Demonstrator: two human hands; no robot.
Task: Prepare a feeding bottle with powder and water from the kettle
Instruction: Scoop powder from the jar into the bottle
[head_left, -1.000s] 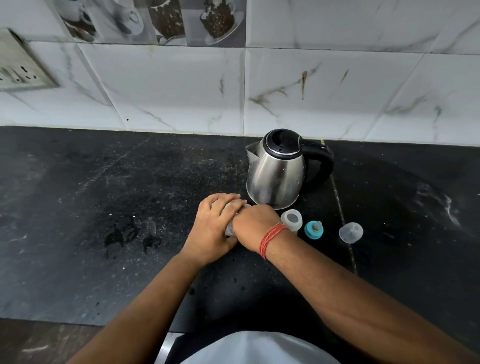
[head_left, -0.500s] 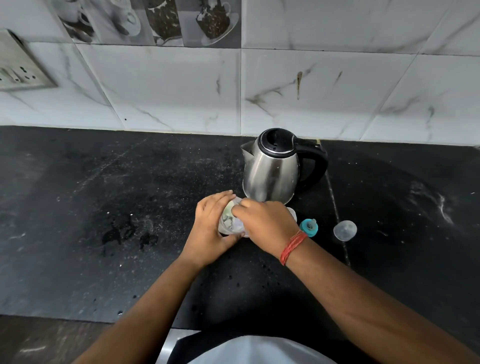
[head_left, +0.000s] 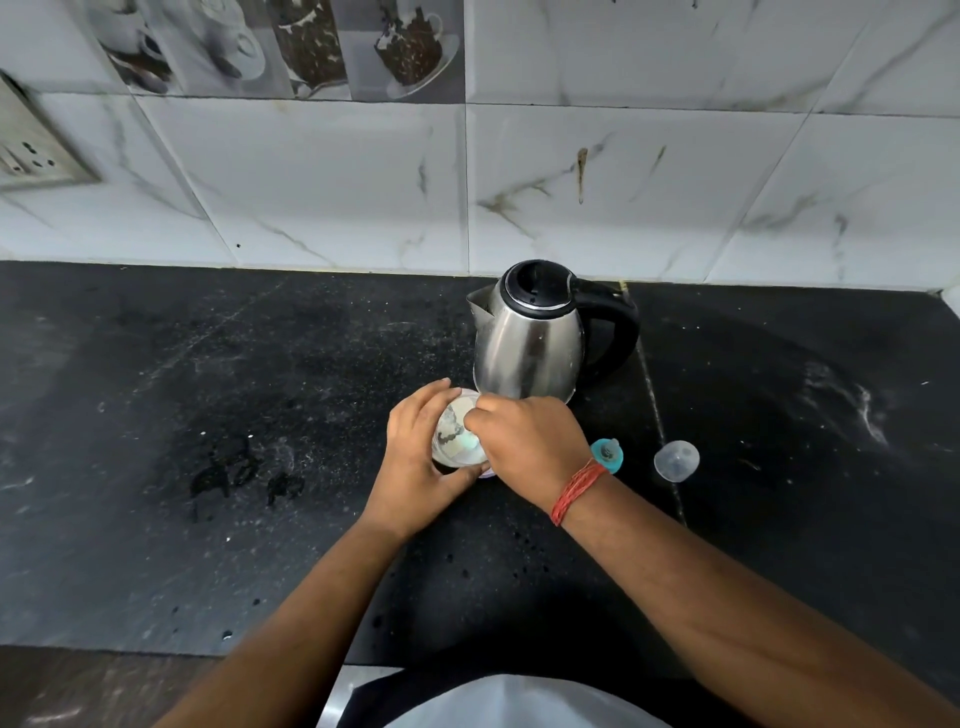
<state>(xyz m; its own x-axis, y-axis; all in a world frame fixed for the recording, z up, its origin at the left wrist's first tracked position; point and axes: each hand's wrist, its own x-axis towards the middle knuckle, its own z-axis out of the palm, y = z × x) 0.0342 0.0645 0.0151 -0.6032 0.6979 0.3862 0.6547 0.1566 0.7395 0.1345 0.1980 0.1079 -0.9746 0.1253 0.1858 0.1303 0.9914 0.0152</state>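
My left hand (head_left: 413, 457) grips a small clear container (head_left: 451, 427) from its left side, just in front of the steel kettle (head_left: 530, 338). The container is open and pale powder shows inside. My right hand (head_left: 527, 439) reaches into its mouth with curled fingers that pinch a small pale-teal scoop (head_left: 470, 442). The teal bottle collar with its teat (head_left: 609, 454) lies to the right of my right wrist. A clear dome cap (head_left: 676, 460) lies further right. The bottle itself is hidden behind my right hand.
The black stone counter (head_left: 208, 415) runs to the tiled wall (head_left: 311, 182) behind the kettle. Wet patches (head_left: 234, 473) mark the counter to the left. A switch plate (head_left: 31, 150) sits on the wall at far left. The counter's front edge (head_left: 156, 652) is near my body.
My right hand has come off the container's top and now dips into its open mouth, so the powder inside shows. The white bottle mouth seen beside the kettle is now covered by my right hand.
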